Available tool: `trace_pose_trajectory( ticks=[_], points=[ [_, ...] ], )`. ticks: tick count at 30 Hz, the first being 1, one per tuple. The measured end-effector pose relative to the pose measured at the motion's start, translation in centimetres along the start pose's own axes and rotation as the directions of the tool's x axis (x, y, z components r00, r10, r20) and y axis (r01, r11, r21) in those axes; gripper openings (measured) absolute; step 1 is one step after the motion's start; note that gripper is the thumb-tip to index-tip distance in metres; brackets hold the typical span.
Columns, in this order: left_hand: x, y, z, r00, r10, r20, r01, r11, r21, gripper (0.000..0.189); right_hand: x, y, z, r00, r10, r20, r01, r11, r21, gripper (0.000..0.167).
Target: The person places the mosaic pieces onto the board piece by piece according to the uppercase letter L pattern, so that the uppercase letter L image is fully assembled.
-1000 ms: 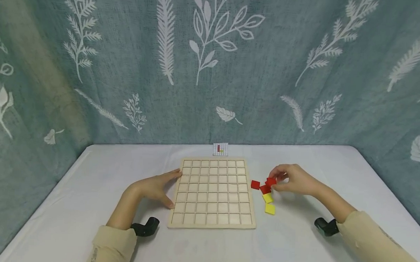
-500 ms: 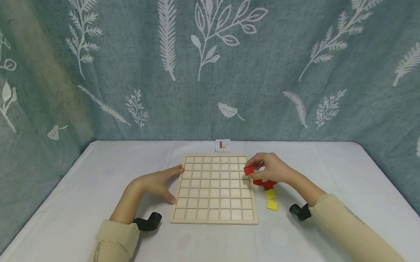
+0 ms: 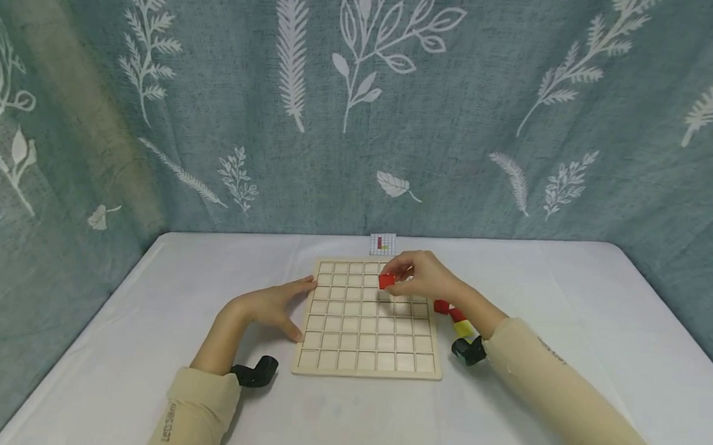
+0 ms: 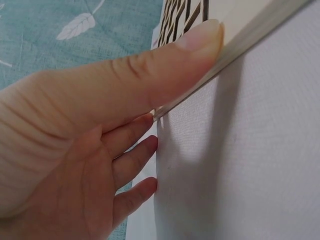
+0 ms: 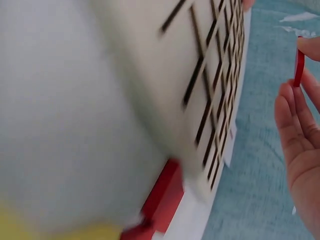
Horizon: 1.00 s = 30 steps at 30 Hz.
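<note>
Thumb and fingertips of my left hand (image 3: pixel 269 308) touch the left edge of the wooden grid board (image 3: pixel 349 324), with the fingers spread and nearly straight. In the left wrist view the thumb (image 4: pixel 165 65) lies on the board's rim. My right hand (image 3: pixel 427 275) pinches a square red tile (image 3: pixel 386 282) above the upper part of the board. The right wrist view has this tile (image 5: pixel 299 62) edge-on between the thumb and fingers. Beside the board's right edge lie more red tiles (image 3: pixel 441 306) and a yellow tile (image 3: pixel 463 328), partly hidden by the right forearm.
A small printed card (image 3: pixel 382 244) with a grid and red and yellow marks lies behind the board. A white cloth (image 3: pixel 349 419) covers the table. A patterned green curtain (image 3: pixel 310 195) hangs at the back. Black wrist devices (image 3: pixel 258 372) sit below both hands.
My right hand has lifted the red tile from the pile and carried it left over the board. The left hand stays at the board's edge. The head view has shifted slightly.
</note>
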<state>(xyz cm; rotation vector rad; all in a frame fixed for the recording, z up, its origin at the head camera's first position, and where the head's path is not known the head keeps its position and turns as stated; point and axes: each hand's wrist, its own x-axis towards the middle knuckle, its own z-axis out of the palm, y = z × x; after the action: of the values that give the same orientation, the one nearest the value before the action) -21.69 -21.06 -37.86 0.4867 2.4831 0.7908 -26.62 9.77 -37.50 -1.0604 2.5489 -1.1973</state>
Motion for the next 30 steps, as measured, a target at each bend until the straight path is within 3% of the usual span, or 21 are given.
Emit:
trace_pose_trajectory(
  ticks=[10, 18, 25, 30],
  points=[
    [-0.2, -0.1, 0.0, 1.000, 0.013, 0.009, -0.013, 1.000, 0.003, 0.102, 2.8, -0.3, 2.3, 0.999, 0.030, 0.027, -0.029, 0.999, -0.015, 0.025],
    [0.0, -0.2, -0.2, 1.000, 0.015, 0.011, -0.015, 1.000, 0.008, 0.103, 5.1, -0.7, 3.2, 0.994, 0.067, 0.089, -0.055, 0.990, -0.128, 0.023],
    [0.0, 0.0, -0.2, 1.000, 0.006, 0.009, -0.006, 1.000, -0.004, 0.103, 6.0, -0.5, 3.4, 0.990, 0.093, 0.105, -0.069, 0.974, -0.215, 0.024],
    [-0.1, 0.1, -0.2, 1.000, 0.006, 0.004, -0.006, 1.000, 0.006, 0.102, 6.2, -0.4, 3.8, 0.993, 0.078, 0.089, -0.058, 0.976, -0.209, 0.024]
  ],
)
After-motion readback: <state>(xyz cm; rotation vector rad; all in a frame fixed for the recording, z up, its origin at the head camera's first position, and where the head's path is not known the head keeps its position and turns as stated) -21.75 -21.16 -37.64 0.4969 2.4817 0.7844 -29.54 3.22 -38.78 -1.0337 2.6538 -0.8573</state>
